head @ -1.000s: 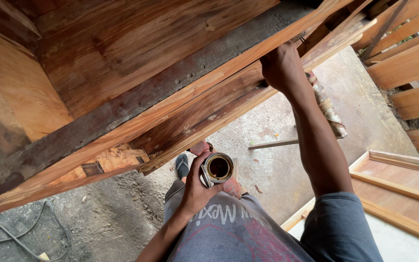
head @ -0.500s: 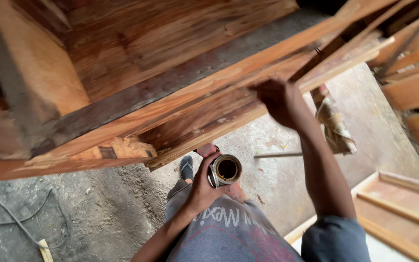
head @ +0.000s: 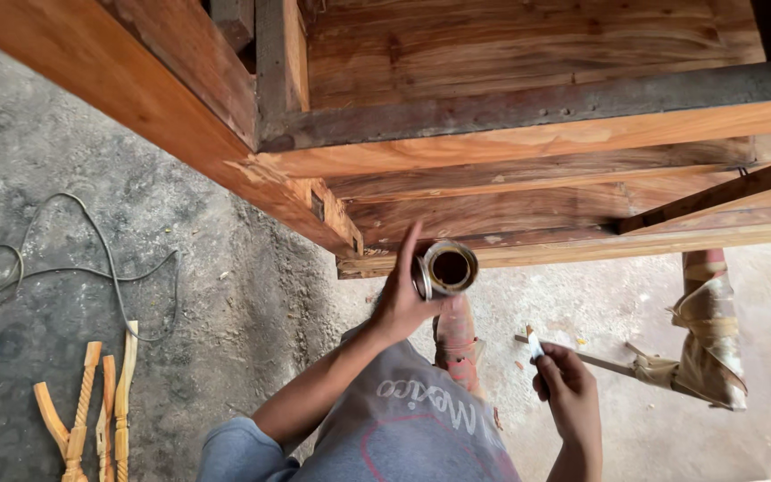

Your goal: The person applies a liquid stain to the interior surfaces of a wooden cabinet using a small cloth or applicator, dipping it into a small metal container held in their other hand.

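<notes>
A big wooden frame (head: 528, 134) fills the far and upper part of the view, seen from below: broad reddish boards, a dark rail across them, and a thick beam running from the far left down toward the middle. Its lower edge sits just above the hands.

Under it lies a rough grey concrete floor (head: 136, 268), darker on the left and paler on the right.

The person's grey shirt (head: 412, 428) with a printed front takes up the near middle.

On the right, near the floor, stands a wooden leg wrapped in cloth (head: 707, 330), its wrapping brown and tied with bands.

On the left floor a thin grey cable (head: 109, 268) loops about, and nearer lie several turned wooden spindles (head: 91, 402), close together and pale orange.

The left hand (head: 403, 299) is in the middle, raised just under the frame's edge. It is closed around a small round can (head: 446, 268), fingers wrapped on its side, the open mouth turned toward the camera and showing dark brown liquid inside.

The right hand (head: 568, 397) is lower and to the right, well apart from the can. It is curled in a narrow grip on a small brush (head: 534, 344), whose pale tip sticks up from the fingers.

A thin stick (head: 600, 361) lies on the floor just beyond that hand.
</notes>
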